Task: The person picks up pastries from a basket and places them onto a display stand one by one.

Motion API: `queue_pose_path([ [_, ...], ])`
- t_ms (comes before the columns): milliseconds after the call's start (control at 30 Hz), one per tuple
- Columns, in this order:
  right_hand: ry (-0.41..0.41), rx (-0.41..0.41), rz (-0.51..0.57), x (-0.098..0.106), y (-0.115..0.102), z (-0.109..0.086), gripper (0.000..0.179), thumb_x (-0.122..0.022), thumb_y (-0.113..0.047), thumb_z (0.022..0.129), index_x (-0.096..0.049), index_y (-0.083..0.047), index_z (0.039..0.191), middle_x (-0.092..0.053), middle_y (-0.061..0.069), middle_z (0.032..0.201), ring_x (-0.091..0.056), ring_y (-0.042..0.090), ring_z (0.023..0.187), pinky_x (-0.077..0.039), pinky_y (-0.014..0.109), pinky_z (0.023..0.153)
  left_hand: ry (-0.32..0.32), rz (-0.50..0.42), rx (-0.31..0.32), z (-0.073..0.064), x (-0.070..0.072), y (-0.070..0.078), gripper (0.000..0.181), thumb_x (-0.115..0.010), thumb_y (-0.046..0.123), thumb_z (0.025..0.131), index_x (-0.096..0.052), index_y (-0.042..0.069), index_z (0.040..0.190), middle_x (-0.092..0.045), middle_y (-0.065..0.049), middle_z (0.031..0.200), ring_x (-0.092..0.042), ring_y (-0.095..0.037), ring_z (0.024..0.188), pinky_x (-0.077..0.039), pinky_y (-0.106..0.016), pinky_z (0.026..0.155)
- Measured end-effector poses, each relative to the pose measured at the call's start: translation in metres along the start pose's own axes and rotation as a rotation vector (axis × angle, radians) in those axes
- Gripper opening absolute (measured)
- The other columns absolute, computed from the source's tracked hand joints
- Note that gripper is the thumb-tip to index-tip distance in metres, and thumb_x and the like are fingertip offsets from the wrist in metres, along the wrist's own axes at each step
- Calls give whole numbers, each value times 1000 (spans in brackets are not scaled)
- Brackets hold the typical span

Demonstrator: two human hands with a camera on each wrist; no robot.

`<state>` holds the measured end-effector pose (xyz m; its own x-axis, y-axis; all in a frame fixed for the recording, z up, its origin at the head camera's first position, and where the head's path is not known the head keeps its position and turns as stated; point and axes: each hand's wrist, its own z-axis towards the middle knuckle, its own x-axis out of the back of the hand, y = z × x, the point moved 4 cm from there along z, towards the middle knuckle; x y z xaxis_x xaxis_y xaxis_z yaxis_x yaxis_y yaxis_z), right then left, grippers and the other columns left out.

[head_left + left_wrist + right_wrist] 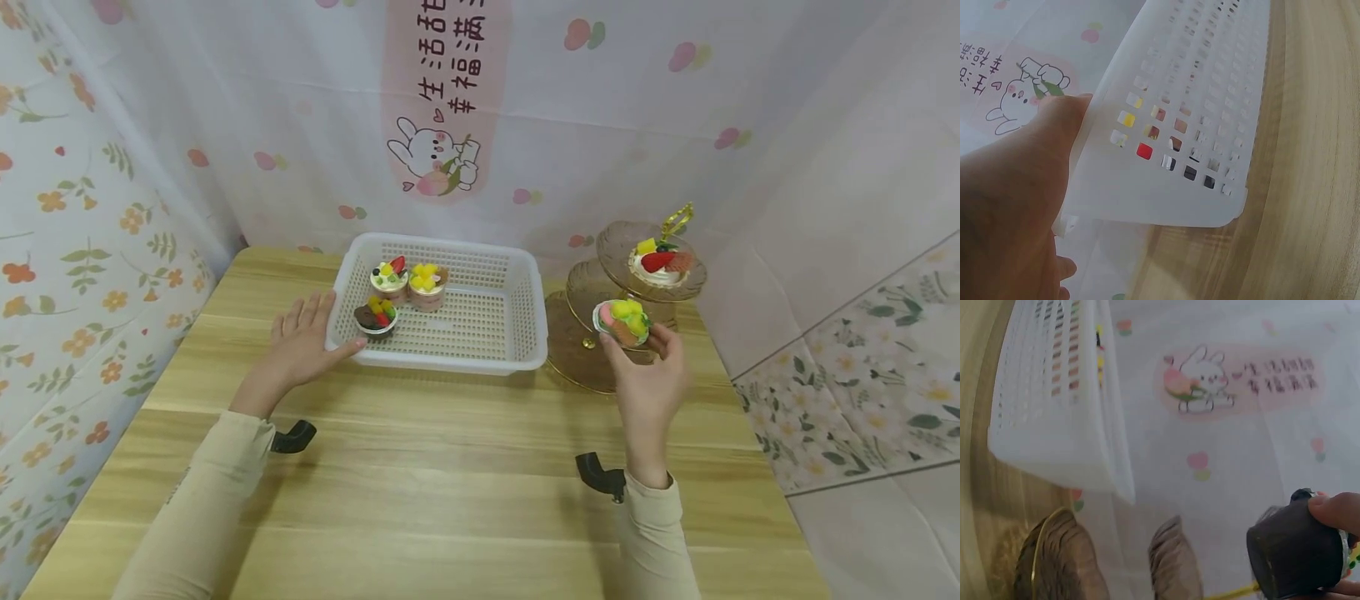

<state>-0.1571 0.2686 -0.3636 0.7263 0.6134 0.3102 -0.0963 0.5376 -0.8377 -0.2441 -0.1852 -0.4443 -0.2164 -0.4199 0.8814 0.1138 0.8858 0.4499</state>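
My right hand holds a small dessert cup by its side, in front of the tiered stand. Yellow, green and pink pieces top the cup; the right wrist view shows its dark body under the thumb. My left hand lies at the left end of a white basket, fingers extended along the outside and thumb over the front corner. Inside, at the left, sit three fruit-topped cups: one with strawberry, one with yellow cubes and a dark one.
Another dessert cup, topped with strawberry and cream, stands on the stand's top tier near the gold handle. A printed curtain hangs behind the wooden table. Tiled wall borders the right side.
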Motion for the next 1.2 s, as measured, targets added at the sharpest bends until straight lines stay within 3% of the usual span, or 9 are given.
queue_pose_path([
  [133,97,29,-131,-3,10,0,59,-90,-27,71,-65,4,114,-71,22,104,-63,35,98,-36,29,74,-9,1,2,0,0,1,107,-43,75,90,7,11,160,7,-27,165,10,-53,150,5,-75,114],
  [333,152,11,-216,-18,20,5,63,-89,-37,71,-66,3,113,-69,23,101,-61,40,97,-39,50,96,-8,3,3,0,1,1,108,-42,76,90,7,10,159,5,-28,165,10,-53,150,5,-74,115],
  [600,182,-49,-245,-32,28,16,65,-89,-42,70,-67,3,112,-70,22,101,-56,39,100,-32,52,106,0,2,-2,0,0,0,107,-42,75,90,7,10,160,4,-29,164,9,-53,150,5,-75,114],
  [967,174,-37,-301,-41,37,20,59,-88,-42,71,-67,2,104,-70,20,96,-58,39,99,-20,51,118,3,11,0,0,0,1,108,-42,76,90,6,10,160,2,-29,164,8,-53,150,3,-75,115],
  [1200,154,-58,-344,-43,40,18,60,-88,-41,71,-66,2,106,-69,21,101,-58,43,109,-13,57,121,0,5,3,1,0,1,108,-42,77,89,7,10,160,2,-29,164,8,-53,150,4,-75,114],
])
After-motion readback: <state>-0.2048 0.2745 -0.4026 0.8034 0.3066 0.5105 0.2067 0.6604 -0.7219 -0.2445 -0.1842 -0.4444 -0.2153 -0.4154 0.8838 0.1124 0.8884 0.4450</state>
